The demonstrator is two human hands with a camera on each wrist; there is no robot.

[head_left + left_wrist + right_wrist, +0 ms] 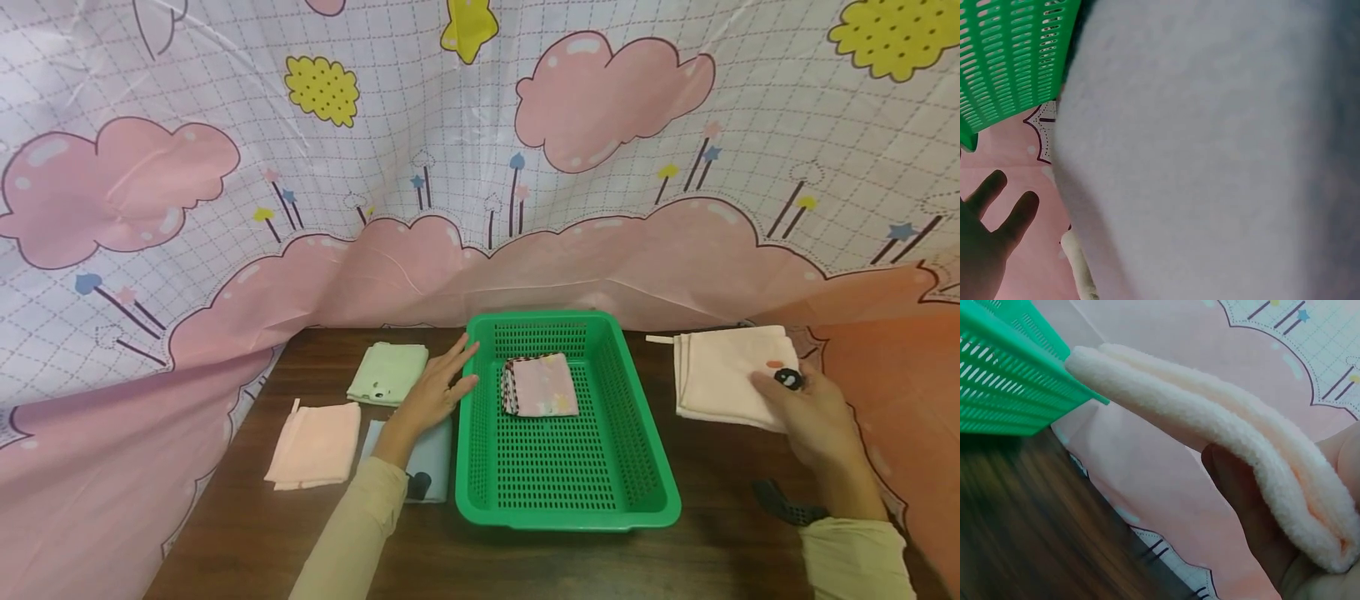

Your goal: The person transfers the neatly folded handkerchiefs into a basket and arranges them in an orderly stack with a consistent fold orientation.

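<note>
My right hand pinches a folded cream towel by its right edge, thumb on top beside a small black round figure. The right wrist view shows the towel's thick folded layers raised over the wooden surface. To the left, my left hand has its fingers spread at the left rim of a green plastic basket and holds nothing. Inside the basket lies a folded pink cloth with a checkered edge. Under my left wrist lies a folded grey-blue towel, partly hidden by the arm.
On the brown table, left of the basket, lie a folded light green towel and a folded pink towel. A dark strap-like thing lies by my right wrist. A patterned curtain hangs behind the table.
</note>
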